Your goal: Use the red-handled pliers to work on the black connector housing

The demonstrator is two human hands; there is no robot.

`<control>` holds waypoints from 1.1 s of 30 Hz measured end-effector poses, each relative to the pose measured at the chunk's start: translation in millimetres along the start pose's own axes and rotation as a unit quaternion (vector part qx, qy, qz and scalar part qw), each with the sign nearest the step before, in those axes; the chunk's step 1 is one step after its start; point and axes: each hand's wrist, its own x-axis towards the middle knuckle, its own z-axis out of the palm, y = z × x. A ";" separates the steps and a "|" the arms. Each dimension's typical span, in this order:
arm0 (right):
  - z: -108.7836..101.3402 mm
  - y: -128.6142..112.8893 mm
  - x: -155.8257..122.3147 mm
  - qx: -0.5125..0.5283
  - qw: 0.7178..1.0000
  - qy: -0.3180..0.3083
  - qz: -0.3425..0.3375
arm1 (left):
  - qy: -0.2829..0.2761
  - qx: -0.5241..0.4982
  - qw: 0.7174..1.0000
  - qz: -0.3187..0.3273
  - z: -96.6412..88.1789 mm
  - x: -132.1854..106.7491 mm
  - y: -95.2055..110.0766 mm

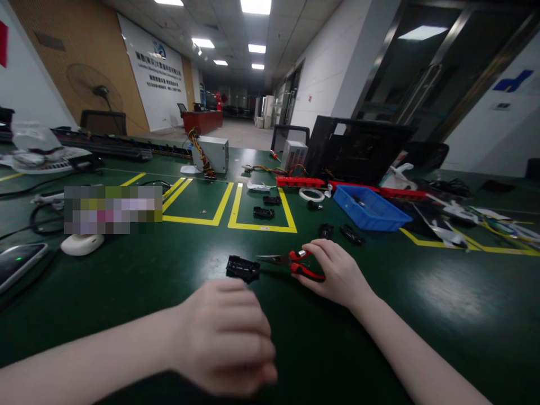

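Observation:
My right hand (335, 273) grips the red and black handles of needle-nose pliers (301, 264), whose pointed jaws reach left. Close to the jaw tips, a black plastic part (243, 269) lies on the green table (147, 281). In front of that part my left hand (230, 337) is held as a loose fist, slightly blurred. Its curled fingers face away, so anything inside them is hidden. Beyond the pliers lie two more black pieces (325, 230), one of them a longer curved piece (352, 235).
A blue tray (371, 211) stands at the right, near a white ring (311, 194). Black parts (264, 212) sit inside a yellow-taped rectangle. Further back are a metal power supply box (215, 154) and a large black panel (358, 149). A white round device (82, 244) is at left.

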 end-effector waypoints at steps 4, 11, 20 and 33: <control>-0.3 4.7 1.5 -0.016 1.000 0.008 -0.003 | -0.021 0.022 0.994 -0.105 -3.0 16.4 -57.4; -1.9 6.7 0.8 -0.013 1.000 0.004 0.005 | -0.096 -0.011 0.978 -0.185 7.1 7.2 -85.0; -6.1 -1.0 0.9 0.013 1.000 -0.012 -0.009 | -0.082 -0.094 0.971 -0.205 13.9 2.1 -95.2; -2.7 -13.9 4.7 0.050 0.998 -0.033 0.001 | -0.045 -0.183 0.954 -0.235 11.2 6.0 -93.0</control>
